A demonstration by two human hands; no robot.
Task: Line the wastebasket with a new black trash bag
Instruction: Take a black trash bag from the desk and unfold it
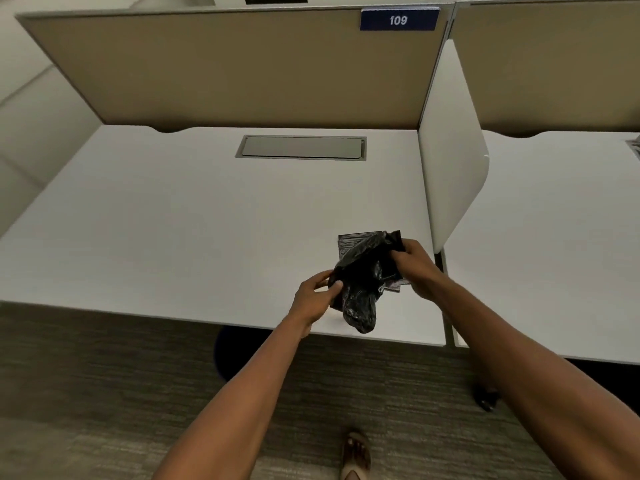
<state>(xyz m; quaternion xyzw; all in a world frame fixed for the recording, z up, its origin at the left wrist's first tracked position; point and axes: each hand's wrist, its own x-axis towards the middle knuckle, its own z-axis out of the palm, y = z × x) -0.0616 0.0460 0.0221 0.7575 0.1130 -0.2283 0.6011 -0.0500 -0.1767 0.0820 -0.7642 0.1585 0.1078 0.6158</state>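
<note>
A crumpled black trash bag (360,282) hangs between my hands just above the near right part of the white desk (173,220). My left hand (313,299) pinches its lower left edge. My right hand (414,265) grips its upper right corner. Under the bag a flat stack of folded black bags (349,242) lies on the desk, partly hidden. A dark rounded shape (225,355) shows under the desk's front edge, possibly the wastebasket; most of it is hidden.
A beige partition (225,71) with a blue "109" sign (398,19) closes the back. A white side divider (450,168) stands at the right, with a second desk (554,237) beyond. A grey cable hatch (301,147) sits in the desk. My sandalled foot (355,455) is on the carpet.
</note>
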